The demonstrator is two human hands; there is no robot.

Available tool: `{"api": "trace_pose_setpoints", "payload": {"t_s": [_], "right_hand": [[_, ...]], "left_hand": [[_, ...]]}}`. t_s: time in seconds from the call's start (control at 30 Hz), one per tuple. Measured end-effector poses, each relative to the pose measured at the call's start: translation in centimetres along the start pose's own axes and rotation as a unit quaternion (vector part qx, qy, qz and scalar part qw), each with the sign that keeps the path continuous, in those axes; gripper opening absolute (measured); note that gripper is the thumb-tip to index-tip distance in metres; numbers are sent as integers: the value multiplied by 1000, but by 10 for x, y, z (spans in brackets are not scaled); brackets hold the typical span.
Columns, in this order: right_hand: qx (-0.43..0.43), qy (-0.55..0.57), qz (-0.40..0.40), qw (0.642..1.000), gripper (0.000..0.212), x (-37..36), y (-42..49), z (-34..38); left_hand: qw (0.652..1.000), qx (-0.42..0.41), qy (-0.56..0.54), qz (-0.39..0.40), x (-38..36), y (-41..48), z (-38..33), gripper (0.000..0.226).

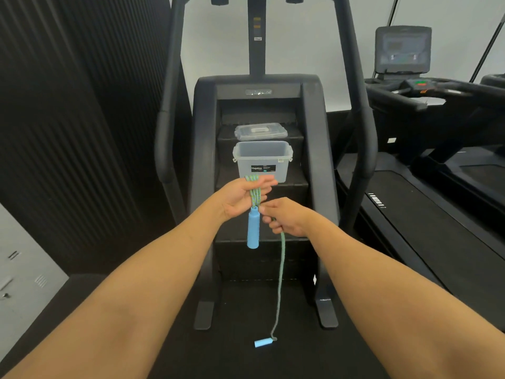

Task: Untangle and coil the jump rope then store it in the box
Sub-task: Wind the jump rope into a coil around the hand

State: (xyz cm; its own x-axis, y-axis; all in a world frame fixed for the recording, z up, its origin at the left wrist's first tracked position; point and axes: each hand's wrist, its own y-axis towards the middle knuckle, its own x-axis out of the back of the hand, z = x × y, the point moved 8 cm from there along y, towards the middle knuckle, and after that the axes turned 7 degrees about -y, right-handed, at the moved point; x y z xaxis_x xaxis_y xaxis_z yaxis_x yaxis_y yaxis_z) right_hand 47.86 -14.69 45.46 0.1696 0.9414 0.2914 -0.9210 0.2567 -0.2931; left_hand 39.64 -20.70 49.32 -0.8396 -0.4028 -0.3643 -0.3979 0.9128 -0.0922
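Coiling: under way, by my reading; several loops of the jump rope (254,193) are gathered at centre frame, so the tangle looks cleared.
Left hand (244,197): closed around the bundled loops, with one blue handle (253,228) hanging just below it.
Right hand (284,218): fingers curled snugly on the loose strand, close beside the left hand.
Rope position: held in the air at centre frame, in front of the box (263,161); its tail drops to the lower middle of the frame.
Long axis: the held handle hangs nearly vertical, free end down; the loose strand also runs roughly top to bottom.
Second handle (263,343): lying on the dark floor, roughly horizontal, rope end toward the right.
Left to do: the hanging length still needs winding in, then the bundle goes into the box.
Box: open, on a step of the stair machine (314,187), lid (261,131) on the step above.
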Motion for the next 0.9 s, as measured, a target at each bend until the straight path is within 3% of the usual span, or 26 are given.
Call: {"api": "trace_pose_setpoints", "payload": {"t_s": [0.13, 0.23, 0.33, 0.5, 0.73, 0.9], "right_hand": [[-18, -174, 41, 984, 24, 0, -4, 4], [-24, -218, 75, 973, 27, 5, -8, 9], [-31, -195, 87, 976, 27, 14, -13, 16], [-17, -173, 83, 981, 28, 32, -16, 26], [45, -156, -11, 987, 34, 53, -17, 38], [103, -53, -72, 991, 28, 58, -18, 32]], "left_hand": [[997, 49, 52, -8, 5, -2, 17, 36], [986, 108, 112, 56, 0, -6, 29, 28], [979, 133, 130, 86, 3, -9, 35, 23], [979, 152, 48, 125, 2, -10, 45, 43], [966, 176, -14, 188, -30, -15, 37, 39], [968, 176, -79, 158, -32, -17, 29, 33]]}}
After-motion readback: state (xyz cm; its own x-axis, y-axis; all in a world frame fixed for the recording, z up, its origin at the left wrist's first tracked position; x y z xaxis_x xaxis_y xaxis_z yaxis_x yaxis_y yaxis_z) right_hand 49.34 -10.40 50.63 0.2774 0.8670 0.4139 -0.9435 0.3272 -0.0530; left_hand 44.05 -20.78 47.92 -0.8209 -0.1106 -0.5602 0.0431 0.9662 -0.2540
